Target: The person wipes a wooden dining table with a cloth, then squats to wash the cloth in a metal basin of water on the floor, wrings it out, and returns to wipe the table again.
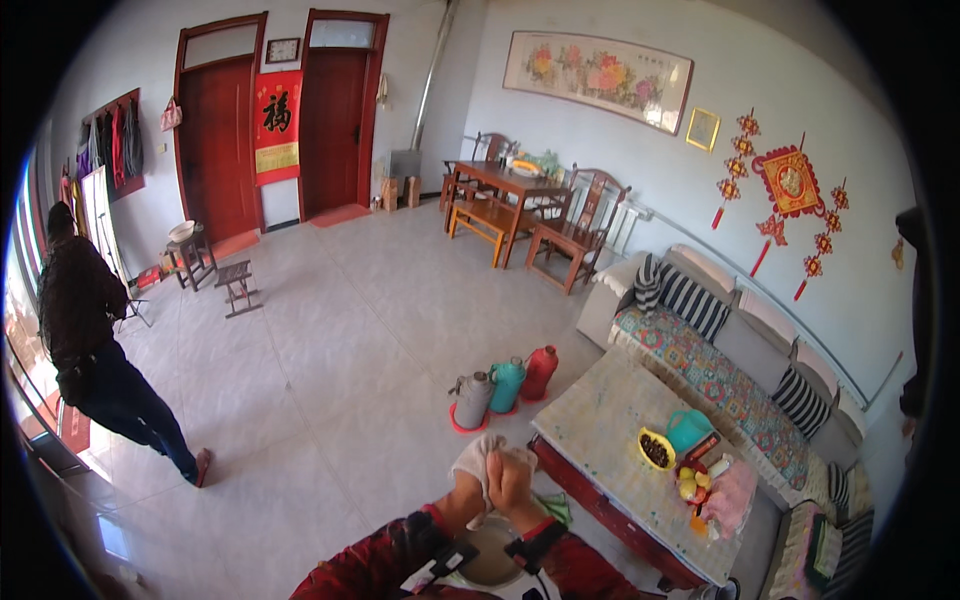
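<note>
My left hand (pixel 466 492) and my right hand (pixel 511 478) are pressed together around a bunched pale cloth (pixel 471 454). Part of the cloth sticks out beyond my fingers, and a strip hangs down between my wrists. Below them is a round basin (pixel 491 559) holding cloudy, greyish liquid. My forearms, in red and dark sleeves, hide parts of its rim. A green striped cloth or similar item (pixel 555 508) shows just beyond my right wrist; its exact kind is unclear.
A low table (pixel 592 405) on my right bears a yellow bowl (pixel 657 448), a teal jug (pixel 688 430) and fruit (pixel 691 486). Grey (pixel 473 401), teal (pixel 508 384) and red (pixel 540 373) thermos flasks stand ahead. Beyond are a sofa (pixel 757 337) and stools (pixel 237 276). A person (pixel 82 315) is at left.
</note>
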A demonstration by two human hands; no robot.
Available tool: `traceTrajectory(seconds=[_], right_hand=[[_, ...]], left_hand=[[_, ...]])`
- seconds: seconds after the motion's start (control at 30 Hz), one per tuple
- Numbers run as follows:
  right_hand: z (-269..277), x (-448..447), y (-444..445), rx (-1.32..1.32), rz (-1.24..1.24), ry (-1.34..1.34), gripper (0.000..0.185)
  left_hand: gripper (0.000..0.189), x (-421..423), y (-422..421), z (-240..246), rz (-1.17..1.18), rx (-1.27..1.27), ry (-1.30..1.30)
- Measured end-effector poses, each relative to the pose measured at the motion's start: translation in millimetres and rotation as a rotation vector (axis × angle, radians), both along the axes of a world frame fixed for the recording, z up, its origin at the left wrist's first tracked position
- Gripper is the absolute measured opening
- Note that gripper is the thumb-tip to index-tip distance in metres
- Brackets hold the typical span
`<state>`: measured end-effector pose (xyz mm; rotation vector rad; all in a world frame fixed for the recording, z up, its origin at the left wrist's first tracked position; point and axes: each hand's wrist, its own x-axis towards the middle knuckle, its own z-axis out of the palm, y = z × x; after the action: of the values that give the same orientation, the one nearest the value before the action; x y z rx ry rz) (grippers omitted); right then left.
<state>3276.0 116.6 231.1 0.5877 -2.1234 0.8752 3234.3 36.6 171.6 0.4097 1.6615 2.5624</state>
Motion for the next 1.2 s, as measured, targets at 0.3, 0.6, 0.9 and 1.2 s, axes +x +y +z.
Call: traceTrajectory(seconds=[0.3,0.6,0.9,1.2], right_hand=[[-6.0,14.2,83.2,-1.248,-0.001,-0.883,0.045],[25.4,35.1,61.1,-0.361,0.313,-0.278,0.019],[84.9,84.9,28.1,-1.373,1.007,-1.123,0.018],[88.4,88.3,-12.5,-0.784,1.171,-1.167,0.044]], left_hand=[[0.043,7.7,-24.7,69.8,0.146,-1.030,0.708],[0.026,36.4,-3.9,132.8,-0.060,-1.295,0.508],[0.024,118.9,-48.3,293.6,0.965,-0.232,1.306],[0.030,107.3,-100.2,304.9,0.958,-0.215,1.441]])
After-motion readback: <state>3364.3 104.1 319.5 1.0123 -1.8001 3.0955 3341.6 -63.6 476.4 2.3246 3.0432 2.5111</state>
